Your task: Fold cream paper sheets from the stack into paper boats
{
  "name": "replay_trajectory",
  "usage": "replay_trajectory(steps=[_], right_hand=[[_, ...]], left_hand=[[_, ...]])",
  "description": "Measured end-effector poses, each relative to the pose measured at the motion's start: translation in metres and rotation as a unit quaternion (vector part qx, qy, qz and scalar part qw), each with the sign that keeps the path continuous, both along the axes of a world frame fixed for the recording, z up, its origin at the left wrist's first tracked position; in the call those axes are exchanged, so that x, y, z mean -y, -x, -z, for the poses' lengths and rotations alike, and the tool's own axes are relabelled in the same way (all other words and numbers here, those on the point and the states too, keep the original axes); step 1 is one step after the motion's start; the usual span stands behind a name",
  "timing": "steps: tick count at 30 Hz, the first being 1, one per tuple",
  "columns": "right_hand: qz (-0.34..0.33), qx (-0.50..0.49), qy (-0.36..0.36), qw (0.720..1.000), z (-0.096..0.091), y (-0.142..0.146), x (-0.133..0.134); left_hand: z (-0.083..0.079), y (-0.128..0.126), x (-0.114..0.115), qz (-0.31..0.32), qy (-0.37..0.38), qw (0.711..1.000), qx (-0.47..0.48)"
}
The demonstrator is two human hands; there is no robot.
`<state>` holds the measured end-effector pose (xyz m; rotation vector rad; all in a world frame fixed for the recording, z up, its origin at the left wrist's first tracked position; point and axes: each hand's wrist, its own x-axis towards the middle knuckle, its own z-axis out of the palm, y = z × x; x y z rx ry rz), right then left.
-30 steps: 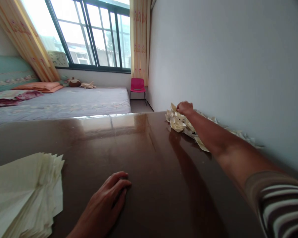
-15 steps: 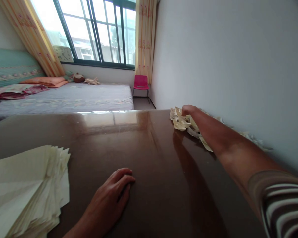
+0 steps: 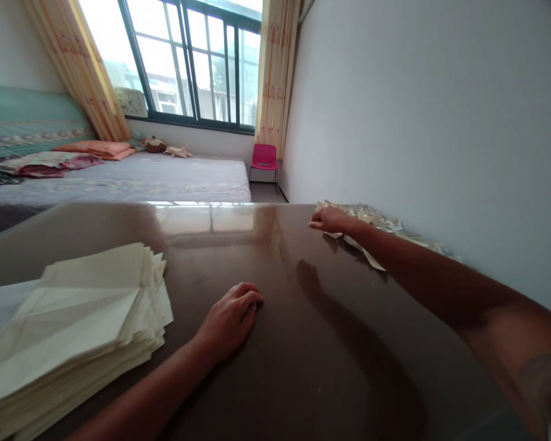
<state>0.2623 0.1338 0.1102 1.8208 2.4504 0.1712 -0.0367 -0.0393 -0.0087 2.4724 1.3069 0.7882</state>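
Observation:
My left hand point(image 3: 232, 315) lies on the glossy brown table point(image 3: 275, 355), holding nothing, its fingers loosely bent. Left of it is a thick, uneven stack of cream paper sheets point(image 3: 87, 300). My right arm reaches out to the table's far right, where my right hand point(image 3: 329, 219) is just in front of a row of folded cream papers point(image 3: 371, 215) that look like paper boats. Its fingers point left with nothing visible in them. The hand and forearm hide part of the row, and I cannot tell whether the hand touches it.
A white wall point(image 3: 417, 110) runs along the right side, behind the folded papers. A printed sheet point(image 3: 2, 309) sticks out from under the stack at the left. Beyond the table are a bed point(image 3: 188, 180), a pink chair point(image 3: 264, 158) and a window point(image 3: 202, 67).
My right hand has drawn back slightly left and down from among the folded papers. The view has shifted, showing more of the stack. My left hand stays on the table.

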Motion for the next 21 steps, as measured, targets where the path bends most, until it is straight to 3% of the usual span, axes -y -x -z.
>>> replay_trajectory(steps=[5,6,9,11,15,18,21], right_hand=[[-0.236,-0.054,0.052,0.969,0.085,0.076,0.092],[-0.248,-0.073,0.037,0.965,0.1,0.083,0.104],[-0.198,-0.108,-0.013,0.974,0.131,0.092,0.12],[-0.196,-0.115,-0.017,0.974,0.139,0.092,0.12],[-0.202,-0.116,-0.021,0.972,0.138,0.089,0.118],[-0.204,-0.119,-0.026,0.971,0.138,0.089,0.118],[-0.202,-0.131,-0.032,0.97,0.14,0.089,0.117]], left_hand=[[-0.002,-0.001,0.009,0.024,-0.026,0.999,-0.033],[-0.003,-0.002,0.011,0.031,-0.031,0.998,-0.048],[-0.011,-0.001,0.02,0.059,-0.049,0.992,-0.105],[-0.024,0.004,0.024,0.059,-0.059,0.983,-0.165],[-0.072,0.037,0.026,-0.056,-0.047,0.973,-0.219],[-0.113,0.086,0.025,-0.114,0.067,0.957,-0.257],[-0.139,0.136,0.03,-0.16,0.155,0.94,-0.26]])
